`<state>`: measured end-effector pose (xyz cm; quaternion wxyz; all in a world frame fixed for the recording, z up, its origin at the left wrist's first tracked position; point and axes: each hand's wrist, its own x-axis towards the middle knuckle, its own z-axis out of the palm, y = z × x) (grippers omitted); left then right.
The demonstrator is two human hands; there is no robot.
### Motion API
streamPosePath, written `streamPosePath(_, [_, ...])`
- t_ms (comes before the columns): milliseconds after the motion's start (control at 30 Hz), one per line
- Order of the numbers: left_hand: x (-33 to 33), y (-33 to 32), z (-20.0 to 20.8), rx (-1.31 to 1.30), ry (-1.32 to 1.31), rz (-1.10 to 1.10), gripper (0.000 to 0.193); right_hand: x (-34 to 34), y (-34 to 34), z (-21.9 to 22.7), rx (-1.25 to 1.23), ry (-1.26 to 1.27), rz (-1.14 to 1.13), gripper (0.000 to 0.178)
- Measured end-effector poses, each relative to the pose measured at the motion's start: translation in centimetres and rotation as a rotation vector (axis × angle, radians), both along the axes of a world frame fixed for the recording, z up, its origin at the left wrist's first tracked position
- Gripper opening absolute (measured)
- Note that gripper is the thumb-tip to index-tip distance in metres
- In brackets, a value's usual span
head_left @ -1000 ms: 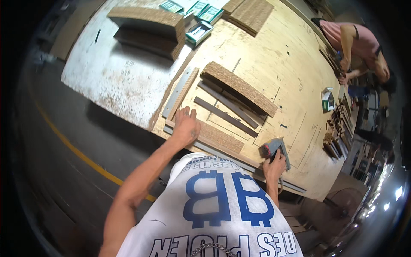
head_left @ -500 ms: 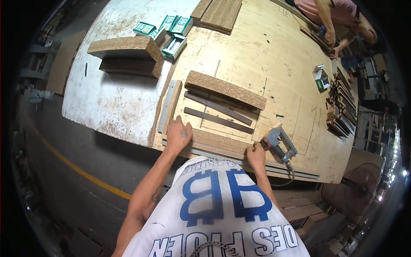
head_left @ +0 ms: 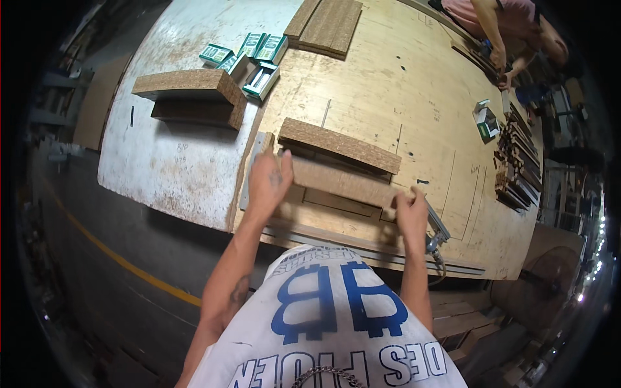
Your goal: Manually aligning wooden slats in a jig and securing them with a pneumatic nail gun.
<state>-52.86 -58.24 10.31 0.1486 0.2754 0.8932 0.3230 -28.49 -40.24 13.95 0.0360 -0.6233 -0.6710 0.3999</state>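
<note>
A wooden board [head_left: 343, 182] is lifted off the table, held level by its two ends and slightly blurred. My left hand [head_left: 270, 180] is closed round its left end, beside a short metal-edged fence [head_left: 246, 187]. The right end is gripped by my right hand [head_left: 411, 210]. Just beyond lies a speckled particleboard strip [head_left: 339, 146], roughly parallel to the board. The dark thin strips under the held board are mostly hidden. Behind my right hand, a nail gun [head_left: 438, 226] with a hose lies on the table, partly covered.
A metal rail [head_left: 375, 254] runs along the plywood table's [head_left: 369, 77] front edge. Particleboard pieces [head_left: 187, 79] and green-white boxes [head_left: 262, 81] sit at the left, stacked boards [head_left: 326, 26] at the back. On the right are an open box [head_left: 485, 121], dark strips [head_left: 515, 161] and another person's hands [head_left: 504, 74].
Both hands have raised the board from beside the front rail and moved it away from me, over the dark strips. My right hand now covers much of the nail gun.
</note>
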Motion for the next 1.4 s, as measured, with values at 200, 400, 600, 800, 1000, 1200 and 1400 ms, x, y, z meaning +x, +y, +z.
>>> streamPosePath(200, [-5.4, 6.8, 1.4, -0.094, -0.027, 0.025, 0.048, -3.4, 7.2, -1.0, 0.220, -0.086, 0.142, 0.065])
streamPosePath(400, [-4.1, 4.4, -0.5, -0.003, 0.134, 0.042, 0.041, -2.0, 5.0, -3.6, 0.286, -0.077, 0.091, 0.055])
streamPosePath(600, [3.2, -0.1, -7.4, -0.065, 0.087, -0.505, 0.043, 0.1, -1.0, -10.0, 0.456, 0.148, 0.697, 0.054])
streamPosePath(800, [4.2, 1.8, -10.4, -0.106, 0.435, -0.756, 0.057, 0.9, -1.6, -14.7, 0.489, -0.170, 0.907, 0.074])
streamPosePath(1000, [4.1, -1.2, -10.0, -0.223, 0.126, -0.850, 0.027, 1.3, -3.2, -11.4, 0.211, -0.091, 0.995, 0.044])
streamPosePath(1200, [4.8, -4.8, -7.9, -0.184, 0.017, -0.762, 0.031, 2.2, -5.6, -10.3, 0.063, -0.048, 0.966, 0.043])
streamPosePath(1400, [6.4, -6.1, -7.1, -0.174, 0.004, -0.754, 0.033, 3.6, -5.9, -8.5, 0.012, -0.061, 0.971, 0.039])
